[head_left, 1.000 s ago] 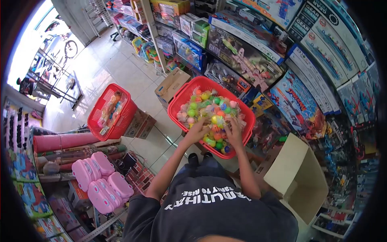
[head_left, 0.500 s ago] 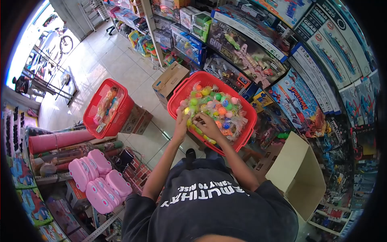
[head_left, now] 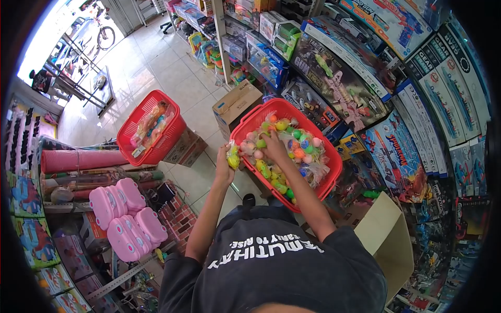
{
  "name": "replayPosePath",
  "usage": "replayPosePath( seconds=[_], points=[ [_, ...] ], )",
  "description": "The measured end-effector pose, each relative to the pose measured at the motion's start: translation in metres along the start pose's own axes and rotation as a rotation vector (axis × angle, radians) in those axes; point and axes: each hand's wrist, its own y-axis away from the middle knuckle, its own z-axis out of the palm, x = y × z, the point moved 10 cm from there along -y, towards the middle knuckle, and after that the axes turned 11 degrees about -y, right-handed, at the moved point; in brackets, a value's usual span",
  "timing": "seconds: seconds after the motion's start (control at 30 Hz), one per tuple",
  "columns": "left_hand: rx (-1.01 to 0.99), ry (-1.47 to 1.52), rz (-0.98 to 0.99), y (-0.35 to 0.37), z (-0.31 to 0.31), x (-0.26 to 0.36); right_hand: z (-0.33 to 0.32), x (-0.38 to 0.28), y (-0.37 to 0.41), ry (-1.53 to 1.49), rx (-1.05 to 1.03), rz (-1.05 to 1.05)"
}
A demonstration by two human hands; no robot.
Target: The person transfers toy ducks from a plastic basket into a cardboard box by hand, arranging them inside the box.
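My left hand (head_left: 225, 166) is closed on a small yellow-green toy in a clear wrapper (head_left: 233, 157), just outside the left rim of a red plastic basket (head_left: 334, 175). The basket is filled with small bright toys (head_left: 298, 148) in clear bags, many of them round, in yellow, green, orange, pink and blue. My right hand (head_left: 274, 147) reaches into this pile from the front. Its fingers are bent among the wrapped toys at the left half of the basket; what they pinch is too small to make out.
A second red basket (head_left: 175, 122) with bagged toys stands on cardboard boxes (head_left: 187, 147) to the left. Behind the near basket is a brown carton (head_left: 236, 107). Pink cases (head_left: 128, 219) lie lower left, an open carton (head_left: 383, 229) lower right. Boxed toys (head_left: 339, 86) line the right shelves.
My hands, close together over the basket before, have parted. The left has moved out past the rim with the yellow-green toy; the right has reached further into the pile. The view has shifted slightly.
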Motion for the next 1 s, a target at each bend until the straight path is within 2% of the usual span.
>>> replayPosePath(
  seconds=[0.17, 0.23, 0.27, 0.33, 0.37, 0.43, 0.47, 0.53, 0.57, 0.63, 0.67, 0.73, 0.77, 0.83, 0.87, 0.93, 1.0],
  points=[
    [-0.007, -0.004, -0.008, 0.009, 0.008, 0.009, -0.017, 0.011, 0.004, -0.244, 0.025, -0.012],
    [-0.001, 0.002, -0.016, 0.012, 0.013, 0.01, -0.026, 0.018, 0.005, -0.652, 0.051, 0.005],
    [0.003, 0.006, -0.013, 0.012, 0.014, 0.01, -0.025, 0.018, 0.006, -0.652, 0.05, 0.007],
    [0.001, 0.007, -0.015, 0.009, 0.015, 0.006, -0.024, 0.013, 0.011, -0.894, 0.008, 0.063],
    [-0.007, -0.011, 0.008, 0.006, 0.016, 0.005, -0.025, 0.007, 0.011, -0.893, 0.014, 0.066],
    [-0.021, -0.029, 0.026, 0.005, 0.019, 0.004, -0.054, -0.054, 0.021, -0.25, 0.246, -0.346],
    [-0.018, -0.015, 0.015, 0.005, 0.018, 0.005, -0.042, -0.051, 0.018, -0.248, 0.249, -0.344],
    [-0.015, -0.004, 0.008, 0.004, 0.014, 0.006, -0.016, -0.039, 0.01, 0.08, 0.312, -0.294],
    [-0.025, 0.02, -0.018, 0.002, 0.012, 0.002, -0.014, -0.036, 0.007, 0.079, 0.315, -0.299],
    [-0.027, 0.046, -0.042, 0.006, 0.014, 0.003, -0.009, -0.02, -0.002, 0.076, 0.215, -0.129],
    [-0.022, 0.04, -0.048, 0.007, 0.015, 0.003, -0.011, -0.021, -0.003, 0.074, 0.212, -0.134],
    [-0.014, 0.033, -0.051, 0.009, 0.016, 0.004, -0.024, -0.021, -0.003, -0.122, 0.263, -0.18],
    [-0.013, 0.048, -0.042, 0.009, 0.016, 0.004, -0.027, -0.02, -0.002, -0.123, 0.261, -0.183],
    [-0.012, 0.066, -0.035, 0.007, 0.015, -0.001, -0.048, -0.029, 0.006, -0.394, 0.276, -0.204],
    [0.003, 0.065, 0.001, 0.005, 0.012, -0.001, -0.057, -0.037, 0.011, -0.393, 0.275, -0.201],
    [0.015, 0.058, 0.027, 0.004, 0.011, -0.004, -0.056, -0.052, 0.019, -0.678, 0.073, -0.133],
    [0.007, 0.072, 0.052, 0.005, 0.017, -0.003, -0.055, -0.072, 0.03, -0.736, 0.042, -0.157]
  ],
)
